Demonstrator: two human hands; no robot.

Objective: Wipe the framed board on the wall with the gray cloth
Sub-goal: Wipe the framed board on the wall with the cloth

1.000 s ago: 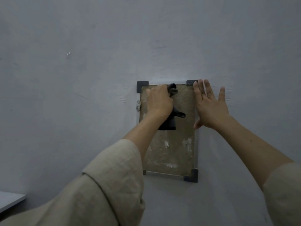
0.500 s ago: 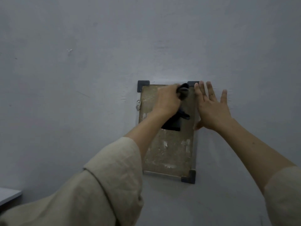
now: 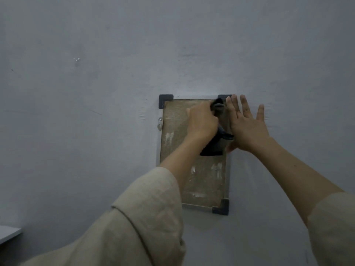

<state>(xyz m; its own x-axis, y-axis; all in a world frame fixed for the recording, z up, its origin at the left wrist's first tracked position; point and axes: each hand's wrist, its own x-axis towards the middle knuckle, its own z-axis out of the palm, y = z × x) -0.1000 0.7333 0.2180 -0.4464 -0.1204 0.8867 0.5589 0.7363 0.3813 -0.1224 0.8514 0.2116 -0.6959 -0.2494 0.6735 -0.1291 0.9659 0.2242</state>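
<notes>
A framed board (image 3: 203, 181) with a brownish, smeared face and dark corner caps hangs on the grey wall. My left hand (image 3: 201, 121) is closed around a dark gray cloth (image 3: 213, 148) and presses it against the board's upper right part. A bunch of the cloth sticks out above my fingers and a flap hangs below my wrist. My right hand (image 3: 247, 127) lies flat, fingers spread, against the board's right edge and the wall beside it, touching the upper right corner cap.
A small metal bracket (image 3: 160, 123) sits on the board's left frame edge. A white surface corner (image 3: 8, 234) shows at the lower left. A small mark (image 3: 76, 59) is on the wall at upper left. Beige sleeves cover both forearms.
My left hand has slid the cloth to the right along the top of the board, ending close to my right hand. The right hand has stayed at the board's right edge.
</notes>
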